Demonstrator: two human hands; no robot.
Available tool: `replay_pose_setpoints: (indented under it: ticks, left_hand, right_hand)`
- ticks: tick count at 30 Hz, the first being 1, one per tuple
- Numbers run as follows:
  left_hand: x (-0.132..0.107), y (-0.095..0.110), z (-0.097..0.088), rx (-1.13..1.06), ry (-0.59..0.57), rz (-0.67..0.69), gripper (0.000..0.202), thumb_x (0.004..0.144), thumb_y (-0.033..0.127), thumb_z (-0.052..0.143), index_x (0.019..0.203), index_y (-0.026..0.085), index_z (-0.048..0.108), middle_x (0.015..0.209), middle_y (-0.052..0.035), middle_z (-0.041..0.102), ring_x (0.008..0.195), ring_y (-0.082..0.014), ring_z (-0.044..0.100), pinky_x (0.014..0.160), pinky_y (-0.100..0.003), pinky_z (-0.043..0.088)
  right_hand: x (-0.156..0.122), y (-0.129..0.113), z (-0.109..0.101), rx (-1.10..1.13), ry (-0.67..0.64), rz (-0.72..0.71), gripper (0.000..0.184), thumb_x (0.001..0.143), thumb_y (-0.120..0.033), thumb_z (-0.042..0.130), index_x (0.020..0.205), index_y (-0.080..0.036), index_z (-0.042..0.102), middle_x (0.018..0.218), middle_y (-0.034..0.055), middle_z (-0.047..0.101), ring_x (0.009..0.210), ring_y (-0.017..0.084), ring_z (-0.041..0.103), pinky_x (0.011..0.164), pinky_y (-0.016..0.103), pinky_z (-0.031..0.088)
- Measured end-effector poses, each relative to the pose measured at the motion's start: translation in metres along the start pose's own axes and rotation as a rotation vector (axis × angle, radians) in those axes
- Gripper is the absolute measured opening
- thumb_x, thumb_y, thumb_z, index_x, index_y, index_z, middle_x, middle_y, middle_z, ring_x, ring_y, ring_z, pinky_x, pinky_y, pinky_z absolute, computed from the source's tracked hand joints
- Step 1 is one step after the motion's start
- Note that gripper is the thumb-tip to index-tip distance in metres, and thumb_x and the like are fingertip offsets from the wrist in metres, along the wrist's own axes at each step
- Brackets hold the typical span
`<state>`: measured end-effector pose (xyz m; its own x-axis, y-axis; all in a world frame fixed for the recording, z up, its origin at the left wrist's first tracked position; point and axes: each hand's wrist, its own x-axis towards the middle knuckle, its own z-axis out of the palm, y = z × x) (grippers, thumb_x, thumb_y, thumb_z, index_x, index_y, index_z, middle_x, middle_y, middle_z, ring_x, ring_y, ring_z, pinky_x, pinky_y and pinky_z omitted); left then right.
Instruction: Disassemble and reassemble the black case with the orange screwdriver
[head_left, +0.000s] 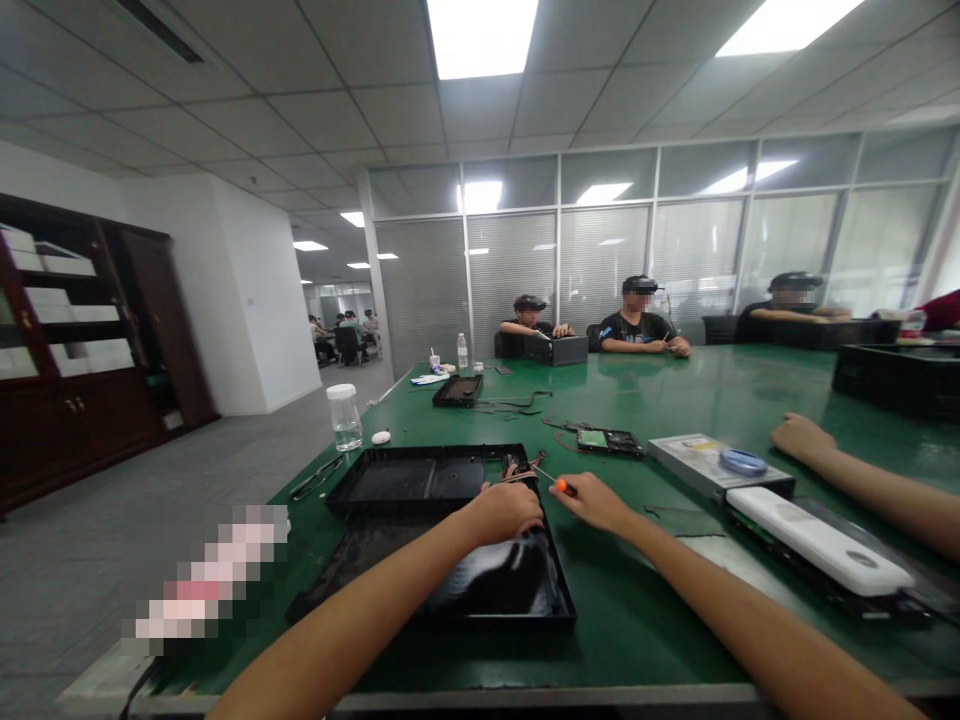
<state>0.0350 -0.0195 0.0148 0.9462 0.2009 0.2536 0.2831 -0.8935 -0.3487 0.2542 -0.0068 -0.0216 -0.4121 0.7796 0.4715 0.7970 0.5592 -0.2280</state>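
A black open case [556, 600] lies in front of me on the green table, with a shallow black section [405, 480] at its far side. My left hand [504, 512] is closed over the right part of the case, beside a bundle of thin coloured wires [517, 474]. Its fingertips are hidden, so what it grips I cannot make out. Just right of the case, my right hand [596, 502] grips a screwdriver [564, 487] with an orange and black handle. The thin shaft points up and left at the wires near the case's corner.
To the right are a metal box [694, 460], a blue roll [742, 461] and a long white device [821, 540]. A co-worker's arm [862, 465] reaches in there. A circuit part [609, 441] lies ahead. Tweezers [316, 478] and a clear jar [344, 418] stand left.
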Motion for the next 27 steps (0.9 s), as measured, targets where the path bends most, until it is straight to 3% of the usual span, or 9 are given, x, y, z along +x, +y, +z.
replay_pose_setpoints:
  ticks: [5, 10, 15, 19, 23, 27]
  left_hand:
    - [0.012, -0.011, 0.012, -0.01, -0.016, 0.016, 0.017, 0.084, 0.029, 0.049, 0.081, 0.017, 0.061, 0.079, -0.0031, 0.062, 0.078, -0.0159, 0.055, 0.074, -0.025, 0.042]
    - [0.006, -0.005, 0.036, -0.123, 0.065, -0.09, 0.019, 0.084, 0.028, 0.049, 0.082, 0.015, 0.063, 0.082, -0.0044, 0.062, 0.08, -0.0154, 0.055, 0.077, -0.025, 0.041]
    - [0.001, -0.005, 0.039, -0.252, 0.111, -0.096, 0.016, 0.082, 0.025, 0.052, 0.083, 0.015, 0.064, 0.085, -0.0044, 0.063, 0.084, -0.0144, 0.055, 0.082, -0.024, 0.04]
    - [0.0, -0.008, 0.034, -0.305, 0.121, -0.021, 0.013, 0.078, 0.018, 0.054, 0.083, 0.014, 0.066, 0.091, -0.004, 0.064, 0.086, -0.0136, 0.054, 0.083, -0.022, 0.039]
    - [-0.002, -0.008, 0.031, -0.303, 0.098, 0.006, 0.016, 0.078, 0.015, 0.052, 0.083, 0.016, 0.067, 0.091, -0.0033, 0.065, 0.085, -0.0141, 0.055, 0.083, -0.023, 0.039]
    - [-0.002, -0.01, 0.031, -0.316, 0.056, -0.015, 0.016, 0.079, 0.016, 0.052, 0.085, 0.019, 0.066, 0.093, -0.0007, 0.066, 0.084, -0.0133, 0.056, 0.082, -0.023, 0.038]
  right_hand:
    - [0.0, 0.001, -0.004, -0.003, 0.015, 0.011, 0.039, 0.084, -0.044, 0.036, 0.066, -0.018, 0.057, 0.059, 0.0012, 0.057, 0.055, 0.013, 0.047, 0.054, 0.023, 0.029]
    - [0.0, -0.001, -0.007, -0.004, 0.019, 0.015, 0.039, 0.084, -0.045, 0.035, 0.066, -0.017, 0.057, 0.059, 0.0013, 0.057, 0.055, 0.014, 0.048, 0.055, 0.023, 0.031]
    - [0.0, -0.004, -0.01, 0.041, 0.015, 0.025, 0.034, 0.083, -0.042, 0.038, 0.066, -0.018, 0.057, 0.059, 0.0009, 0.056, 0.057, 0.014, 0.049, 0.057, 0.024, 0.034]
    - [0.002, 0.003, -0.012, 0.224, 0.034, 0.067, 0.015, 0.074, -0.032, 0.051, 0.082, -0.018, 0.052, 0.07, -0.0008, 0.056, 0.063, 0.013, 0.049, 0.06, 0.024, 0.037]
    - [0.002, 0.016, -0.022, 0.464, 0.003, 0.135, 0.026, 0.066, -0.02, 0.053, 0.09, -0.018, 0.045, 0.077, -0.0028, 0.051, 0.06, 0.01, 0.046, 0.057, 0.023, 0.038]
    - [0.002, 0.027, -0.047, 0.709, -0.052, 0.159, 0.031, 0.072, -0.032, 0.052, 0.099, -0.017, 0.048, 0.066, -0.0037, 0.051, 0.05, 0.009, 0.046, 0.049, 0.022, 0.037]
